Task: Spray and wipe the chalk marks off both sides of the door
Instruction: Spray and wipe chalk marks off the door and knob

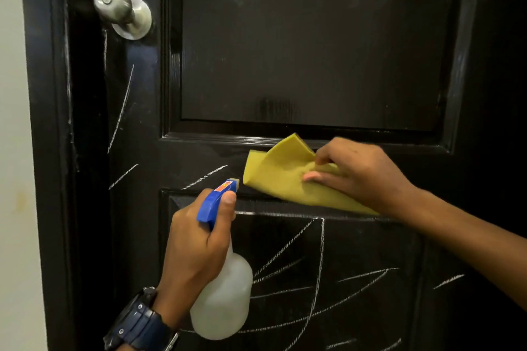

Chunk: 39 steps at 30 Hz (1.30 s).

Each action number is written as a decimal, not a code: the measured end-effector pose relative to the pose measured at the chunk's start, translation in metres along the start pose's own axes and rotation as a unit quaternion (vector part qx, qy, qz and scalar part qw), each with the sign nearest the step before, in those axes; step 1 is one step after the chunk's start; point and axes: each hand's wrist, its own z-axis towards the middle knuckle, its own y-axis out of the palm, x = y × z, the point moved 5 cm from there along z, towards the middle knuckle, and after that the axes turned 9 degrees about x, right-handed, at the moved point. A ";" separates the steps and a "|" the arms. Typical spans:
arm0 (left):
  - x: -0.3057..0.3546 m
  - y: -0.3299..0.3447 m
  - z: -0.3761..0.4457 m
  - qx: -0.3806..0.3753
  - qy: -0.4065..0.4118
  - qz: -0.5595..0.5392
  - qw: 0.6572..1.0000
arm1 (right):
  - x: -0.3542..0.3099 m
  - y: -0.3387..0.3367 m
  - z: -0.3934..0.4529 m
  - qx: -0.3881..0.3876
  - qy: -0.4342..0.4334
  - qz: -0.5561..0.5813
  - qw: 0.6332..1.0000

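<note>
So far: the upper panel (pixel 313 45) of the door (pixel 199 80) looks free of chalk, with faint smears near its top that may be damp streaks, though the glare makes that hard to judge
Being wiped: the cross rail between the panels; the right hand (pixel 359 177) presses a yellow cloth (pixel 279 177) flat against it, fingers curled over the bunched edge
Left on the rail: a short chalk stroke (pixel 204 177) just left of the cloth
Spray bottle (pixel 222 273): gripped round the neck by the left hand (pixel 196 248), index finger on the blue trigger head, nozzle aimed at the rail close to the cloth
Lower panel (pixel 328 279): untouched by my reading, crossed by many long chalk lines
Left edge: strokes run down the strip below the knob (pixel 122 10) and along the door frame (pixel 48 122)
Other side: not in view, so nothing shows whether it is done
Overall: less than half finished, I would judge
</note>
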 end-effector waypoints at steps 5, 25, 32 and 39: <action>-0.003 0.003 0.001 -0.001 -0.017 -0.005 1.000 | 0.035 0.036 0.002 -0.070 -0.100 -0.237 0.964; 0.005 0.003 0.003 0.008 -0.019 -0.025 0.999 | 0.026 0.047 -0.007 -0.039 0.175 0.011 0.984; 0.002 -0.005 0.009 0.019 0.001 -0.009 1.000 | 0.004 -0.014 0.031 -0.073 0.134 0.082 0.985; -0.001 -0.004 0.009 0.019 -0.013 -0.014 1.000 | 0.030 -0.027 0.065 -0.116 0.045 -0.043 0.991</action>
